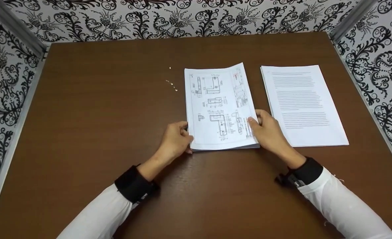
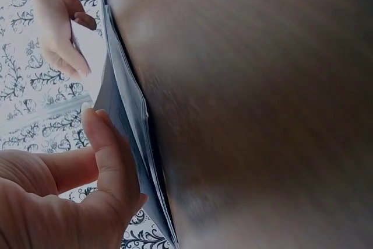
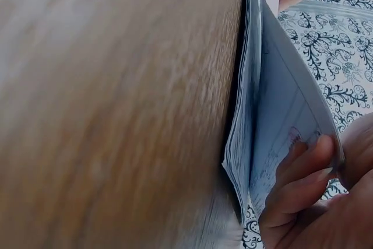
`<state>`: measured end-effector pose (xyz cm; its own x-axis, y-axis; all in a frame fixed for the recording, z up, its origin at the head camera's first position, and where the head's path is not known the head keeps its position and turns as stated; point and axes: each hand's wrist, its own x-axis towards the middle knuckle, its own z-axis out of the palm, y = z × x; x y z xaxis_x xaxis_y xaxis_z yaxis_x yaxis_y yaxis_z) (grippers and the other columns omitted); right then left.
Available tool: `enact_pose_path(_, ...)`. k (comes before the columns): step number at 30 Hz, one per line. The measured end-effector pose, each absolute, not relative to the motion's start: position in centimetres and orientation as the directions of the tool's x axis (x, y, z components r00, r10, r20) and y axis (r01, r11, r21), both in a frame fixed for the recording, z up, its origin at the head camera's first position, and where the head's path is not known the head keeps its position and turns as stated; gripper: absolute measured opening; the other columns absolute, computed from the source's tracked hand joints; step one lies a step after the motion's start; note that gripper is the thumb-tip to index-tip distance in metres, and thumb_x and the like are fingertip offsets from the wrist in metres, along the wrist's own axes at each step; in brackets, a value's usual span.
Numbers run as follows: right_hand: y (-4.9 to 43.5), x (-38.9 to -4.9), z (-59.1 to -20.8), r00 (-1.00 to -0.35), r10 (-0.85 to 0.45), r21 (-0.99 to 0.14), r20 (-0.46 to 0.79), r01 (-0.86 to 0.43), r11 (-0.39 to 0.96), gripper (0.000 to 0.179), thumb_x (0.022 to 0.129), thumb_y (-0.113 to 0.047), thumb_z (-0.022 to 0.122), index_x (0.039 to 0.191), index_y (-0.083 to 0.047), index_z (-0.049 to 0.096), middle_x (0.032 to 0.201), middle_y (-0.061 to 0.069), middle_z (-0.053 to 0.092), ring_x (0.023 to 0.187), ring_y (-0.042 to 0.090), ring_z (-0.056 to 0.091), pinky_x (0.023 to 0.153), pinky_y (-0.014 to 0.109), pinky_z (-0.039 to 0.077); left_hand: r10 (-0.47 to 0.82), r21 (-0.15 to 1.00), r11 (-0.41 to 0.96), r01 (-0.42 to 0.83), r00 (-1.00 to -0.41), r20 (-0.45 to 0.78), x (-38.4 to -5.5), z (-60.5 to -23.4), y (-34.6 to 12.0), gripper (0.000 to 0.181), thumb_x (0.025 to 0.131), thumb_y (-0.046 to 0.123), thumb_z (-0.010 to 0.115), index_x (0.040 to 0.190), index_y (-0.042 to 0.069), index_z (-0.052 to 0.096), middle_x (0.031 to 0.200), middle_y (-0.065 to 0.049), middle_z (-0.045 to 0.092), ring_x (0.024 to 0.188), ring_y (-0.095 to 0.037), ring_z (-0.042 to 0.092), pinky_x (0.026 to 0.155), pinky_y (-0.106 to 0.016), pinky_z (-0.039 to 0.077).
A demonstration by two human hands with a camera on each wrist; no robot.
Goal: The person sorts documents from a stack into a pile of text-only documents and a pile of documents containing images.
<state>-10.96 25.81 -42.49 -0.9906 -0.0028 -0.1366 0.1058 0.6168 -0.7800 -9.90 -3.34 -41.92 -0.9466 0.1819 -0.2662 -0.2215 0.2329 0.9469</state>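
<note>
A sheet with technical drawings (image 1: 202, 126) lies over a paper stack (image 3: 243, 103); its near part is raised, with a gap below it in both wrist views. My left hand (image 1: 175, 139) grips its near left edge, the thumb at the margin. On the opposite edge my right hand (image 1: 269, 132) pinches the sheet, thumb on top and fingers (image 3: 300, 179) underneath. The sheet bows between the hands, and its far right corner curls up. Under the near edge a grey strip of the stack shows.
To the right lies another paper stack (image 1: 310, 134) with printed text on top, close beside my right hand. Several small pale scraps (image 1: 172, 85) are scattered left of the drawings. Patterned walls (image 1: 176, 20) border the brown table (image 1: 99, 99) at the back and both sides.
</note>
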Motion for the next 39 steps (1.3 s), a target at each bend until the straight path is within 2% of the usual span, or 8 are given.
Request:
enact_pose_path(4, 26.0, -11.0, -42.6, -0.990, -0.007, -0.759, -0.144, 0.106, 0.642, 0.045, 0.109, -0.016, 0.055, 0.143, 0.012, 0.050, 0.104, 0.020, 0.074, 0.082, 0.022, 0.068, 0.066, 0.026, 0.052, 0.186, 0.944, 0.265, -0.199, -0.950, -0.252, -10.0, -42.1, -3.4, 0.057, 0.091, -0.020, 0.059, 0.146, -0.019, 0.045, 0.071, -0.016, 0.064, 0.044, -0.013, 0.057, 0.046, -0.030, 0.056)
enact_pose_path(11, 26.7, -10.9, -43.0, -0.990, -0.024, -0.700, -0.136, 0.079, 0.709, 0.048, 0.107, -0.016, 0.057, 0.145, 0.013, 0.049, 0.079, 0.008, 0.065, 0.061, 0.017, 0.053, 0.057, 0.029, 0.041, 0.188, 0.929, 0.333, -0.161, -0.954, -0.232, -10.2, -42.0, -3.7, 0.054, 0.091, -0.019, 0.059, 0.144, -0.017, 0.050, 0.074, -0.012, 0.061, 0.054, -0.014, 0.057, 0.050, -0.029, 0.057)
enact_pose_path(14, 26.9, -10.9, -42.9, -0.991, -0.031, -0.673, -0.130, 0.065, 0.736, 0.047, 0.106, -0.016, 0.058, 0.144, 0.012, 0.051, 0.078, 0.007, 0.063, 0.059, 0.016, 0.051, 0.056, 0.030, 0.040, 0.190, 0.912, 0.385, -0.141, -0.955, -0.228, -10.2, -41.9, -3.9, 0.055, 0.092, -0.017, 0.060, 0.145, -0.016, 0.049, 0.076, -0.009, 0.059, 0.058, -0.014, 0.055, 0.053, -0.027, 0.055)
enact_pose_path(21, 27.3, -10.5, -42.5, -0.997, -0.037, -0.583, -0.074, 0.013, 0.813, 0.040, 0.103, -0.016, 0.061, 0.135, 0.008, 0.062, 0.101, 0.015, 0.070, 0.075, 0.026, 0.060, 0.068, 0.040, 0.045, 0.191, 0.866, 0.492, -0.092, -0.959, -0.211, -10.0, -41.9, -4.1, 0.042, 0.092, -0.011, 0.062, 0.133, -0.009, 0.064, 0.091, -0.012, 0.057, 0.081, -0.021, 0.054, 0.072, -0.031, 0.048)
enact_pose_path(26, 27.5, -10.4, -42.5, -0.997, -0.047, -0.592, -0.064, 0.000, 0.806, 0.037, 0.103, -0.013, 0.061, 0.132, 0.010, 0.064, 0.113, 0.022, 0.070, 0.093, 0.033, 0.063, 0.081, 0.046, 0.048, 0.209, 0.874, 0.479, -0.082, -0.956, -0.204, -9.8, -41.8, -4.0, 0.023, 0.091, -0.010, 0.061, 0.114, -0.009, 0.068, 0.094, -0.015, 0.055, 0.084, -0.023, 0.053, 0.071, -0.032, 0.046)
enact_pose_path(30, 27.5, -10.4, -42.5, -0.996, -0.063, -0.605, -0.068, -0.009, 0.796, 0.035, 0.103, -0.012, 0.060, 0.130, 0.011, 0.064, 0.111, 0.023, 0.071, 0.093, 0.033, 0.064, 0.081, 0.046, 0.048, 0.215, 0.878, 0.472, -0.083, -0.955, -0.205, -9.7, -41.8, -3.8, 0.026, 0.092, -0.010, 0.060, 0.117, -0.007, 0.069, 0.096, -0.017, 0.057, 0.086, -0.024, 0.054, 0.073, -0.033, 0.048)
enact_pose_path(33, 27.5, -10.4, -42.5, -0.995, -0.068, -0.613, -0.069, -0.011, 0.790, 0.035, 0.104, -0.011, 0.059, 0.130, 0.011, 0.064, 0.111, 0.023, 0.071, 0.094, 0.034, 0.065, 0.082, 0.047, 0.049, 0.208, 0.877, 0.472, -0.089, -0.955, -0.209, -9.7, -41.8, -3.7, 0.037, 0.093, -0.009, 0.061, 0.129, -0.004, 0.069, 0.099, -0.016, 0.059, 0.089, -0.024, 0.055, 0.075, -0.033, 0.049)
enact_pose_path(39, 27.6, -10.4, -42.4, -0.994, -0.071, -0.624, -0.085, -0.003, 0.781, 0.035, 0.104, -0.011, 0.059, 0.130, 0.010, 0.064, 0.113, 0.024, 0.071, 0.095, 0.035, 0.066, 0.081, 0.047, 0.050, 0.214, 0.887, 0.455, -0.079, -0.957, -0.195, -9.7, -41.8, -3.7, 0.034, 0.092, -0.010, 0.060, 0.124, -0.005, 0.070, 0.095, -0.014, 0.057, 0.084, -0.022, 0.053, 0.070, -0.030, 0.047)
